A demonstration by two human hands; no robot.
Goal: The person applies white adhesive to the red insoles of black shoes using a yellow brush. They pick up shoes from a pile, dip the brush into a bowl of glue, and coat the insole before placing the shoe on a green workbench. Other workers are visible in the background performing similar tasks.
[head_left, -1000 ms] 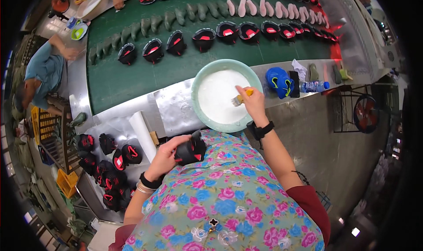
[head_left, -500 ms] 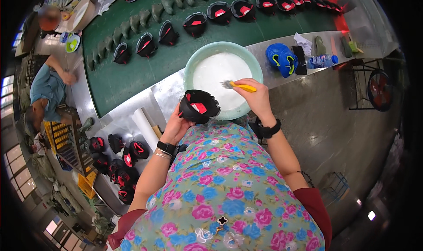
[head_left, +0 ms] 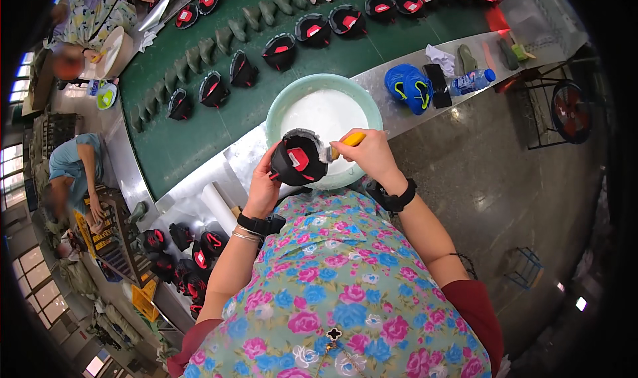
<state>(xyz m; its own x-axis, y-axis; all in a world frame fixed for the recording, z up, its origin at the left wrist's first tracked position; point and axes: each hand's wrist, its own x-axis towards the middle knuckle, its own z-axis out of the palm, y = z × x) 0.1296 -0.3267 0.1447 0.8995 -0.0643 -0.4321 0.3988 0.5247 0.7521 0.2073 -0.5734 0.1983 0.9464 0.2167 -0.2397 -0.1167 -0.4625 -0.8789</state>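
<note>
My left hand (head_left: 264,190) grips a black shoe upper (head_left: 282,169) by its left side, its open, gathered edge facing up and a red label showing inside. My right hand (head_left: 373,156) is closed around a brush (head_left: 354,139) with a yellow handle. The bristles touch the upper's right rim, where a whitish wet coat shows along the edge. Both hands are over the near part of a pale green basin (head_left: 377,115), which holds white liquid (head_left: 332,112).
Beyond the basin, a green belt (head_left: 174,159) carries rows of black uppers and dark green foot-shaped forms. On the metal ledge to the right are a blue shoe (head_left: 409,89) and a bottle (head_left: 473,82). More uppers (head_left: 181,235) are piled at left, near a co-worker (head_left: 76,162).
The brush has moved from above the liquid left and down onto the upper's rim. The upper has been tilted so its inside faces up more. My view has shifted slightly.
</note>
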